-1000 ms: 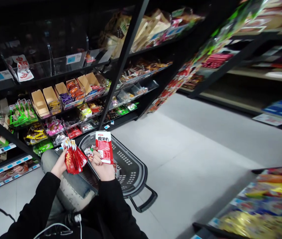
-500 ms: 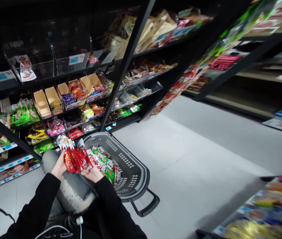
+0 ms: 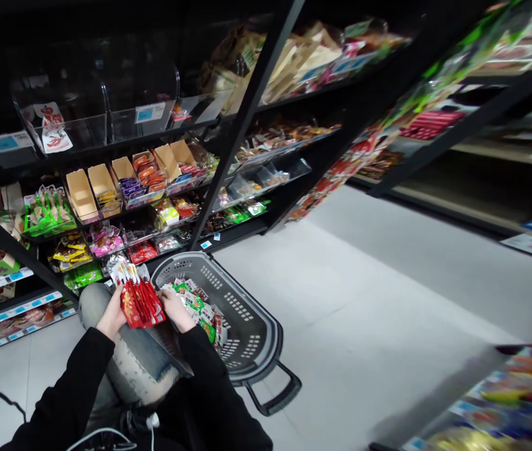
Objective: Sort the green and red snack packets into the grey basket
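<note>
My left hand [image 3: 113,313] grips a fanned bundle of red snack packets [image 3: 141,302] with white tops, held upright above my bent knee. At the bundle's right edge, my right hand [image 3: 177,311] has its fingers curled in against the packets; the fingertips are partly hidden. Just right of the hands, a grey shopping basket [image 3: 251,313] stands on the floor. Green, white and red snack packets [image 3: 195,302] lie piled in its near left part, partly behind my right hand.
Black shelving [image 3: 247,106] with bins of small snack packets rises ahead. The basket's handle [image 3: 277,394] sticks out toward the lower right. A blurred display of bagged goods [image 3: 510,401] stands at the lower right. Pale tiled floor [image 3: 364,282] stretches between the shelves.
My right hand has turned from palm-up under a red packet to curled at the bundle's edge. That separate packet now appears gathered in with the others. The view has shifted slightly.
</note>
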### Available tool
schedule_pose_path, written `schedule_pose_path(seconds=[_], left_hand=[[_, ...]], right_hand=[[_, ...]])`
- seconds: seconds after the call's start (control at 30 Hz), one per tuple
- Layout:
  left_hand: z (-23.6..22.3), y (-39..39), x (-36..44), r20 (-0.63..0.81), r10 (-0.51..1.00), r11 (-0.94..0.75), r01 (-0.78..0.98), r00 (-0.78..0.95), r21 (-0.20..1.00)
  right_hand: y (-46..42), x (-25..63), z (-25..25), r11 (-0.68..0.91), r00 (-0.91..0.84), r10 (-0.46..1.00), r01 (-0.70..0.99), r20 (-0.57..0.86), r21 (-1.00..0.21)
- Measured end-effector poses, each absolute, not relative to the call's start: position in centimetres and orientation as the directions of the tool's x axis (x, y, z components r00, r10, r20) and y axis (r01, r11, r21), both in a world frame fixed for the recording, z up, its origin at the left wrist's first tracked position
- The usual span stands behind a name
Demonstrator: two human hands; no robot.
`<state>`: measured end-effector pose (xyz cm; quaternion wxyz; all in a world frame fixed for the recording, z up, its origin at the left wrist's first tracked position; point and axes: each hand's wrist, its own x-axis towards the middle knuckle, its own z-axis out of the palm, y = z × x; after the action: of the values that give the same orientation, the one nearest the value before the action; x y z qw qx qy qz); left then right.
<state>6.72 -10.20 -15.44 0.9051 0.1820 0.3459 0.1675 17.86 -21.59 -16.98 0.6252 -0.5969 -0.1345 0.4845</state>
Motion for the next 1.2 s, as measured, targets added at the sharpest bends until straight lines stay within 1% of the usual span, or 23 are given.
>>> schedule_pose_path(seconds=[0.1,0.17,0.23,0.3,0.37,0.47,0.53,0.57,0.7,0.77,0.83,0.9,1.0,1.1,1.2], left_hand=[[-16.1,-10.3,7.0,-0.553,0.468,0.853,-0.187,0.689,0.488],[-16.5,-10.4,7.1,-0.515,0.525,0.811,-0.214,0.677,0.545],[-16.8,-10.5,7.1,-0.474,0.579,0.765,-0.240,0.663,0.598],[-17.0,-10.4,7.1,-0.456,0.601,0.742,-0.246,0.657,0.624],[-17.1,-10.3,7.0,-0.452,0.587,0.745,-0.229,0.671,0.627],[-17.1,-10.2,7.0,-0.462,0.555,0.758,-0.191,0.691,0.624],[-17.1,-10.3,7.1,-0.476,0.560,0.753,-0.178,0.678,0.633],[-17.0,-10.3,7.2,-0.485,0.570,0.748,-0.175,0.664,0.640],[-16.7,-10.6,7.5,-0.502,0.588,0.731,-0.149,0.635,0.666],[-16.4,-10.7,7.6,-0.503,0.582,0.733,-0.145,0.639,0.665],[-16.0,-10.8,7.7,-0.517,0.557,0.757,-0.141,0.650,0.638],[-15.6,-10.8,7.7,-0.544,0.506,0.799,-0.127,0.669,0.588],[-15.2,-10.8,7.7,-0.562,0.446,0.841,-0.111,0.696,0.530],[-15.1,-10.8,7.5,-0.553,0.473,0.830,-0.137,0.686,0.540],[-15.1,-10.8,7.4,-0.526,0.526,0.790,-0.155,0.668,0.593]], right_hand=[[-21.6,17.4,-15.7,-0.089,0.618,0.731,-0.335,-0.289,-0.938],[-21.3,16.2,-15.1,-0.081,0.656,0.734,-0.173,-0.176,-0.982],[-20.9,14.9,-14.8,-0.125,0.682,0.727,0.020,-0.078,-0.992],[-20.7,13.8,-14.8,-0.176,0.703,0.711,0.172,-0.005,-0.969],[-20.7,13.1,-14.7,-0.195,0.715,0.695,0.292,0.078,-0.936],[-21.1,12.8,-14.0,-0.220,0.738,0.647,0.420,0.190,-0.881],[-21.5,12.7,-13.2,-0.270,0.746,0.629,0.471,0.217,-0.840],[-21.6,12.7,-12.7,-0.312,0.746,0.635,0.486,0.201,-0.817],[-21.6,12.6,-11.5,-0.512,0.768,0.638,0.471,0.049,-0.718],[-21.4,12.6,-11.4,-0.551,0.782,0.623,0.457,0.020,-0.699],[-21.3,12.6,-11.5,-0.548,0.783,0.622,0.455,0.022,-0.702],[-21.3,12.9,-11.6,-0.531,0.776,0.630,0.456,0.027,-0.715],[-21.6,13.5,-11.8,-0.498,0.782,0.623,0.425,0.029,-0.756],[-22.2,14.1,-11.9,-0.437,0.802,0.597,0.355,0.028,-0.826],[-22.6,14.4,-12.2,-0.350,0.821,0.571,0.252,0.008,-0.902]])
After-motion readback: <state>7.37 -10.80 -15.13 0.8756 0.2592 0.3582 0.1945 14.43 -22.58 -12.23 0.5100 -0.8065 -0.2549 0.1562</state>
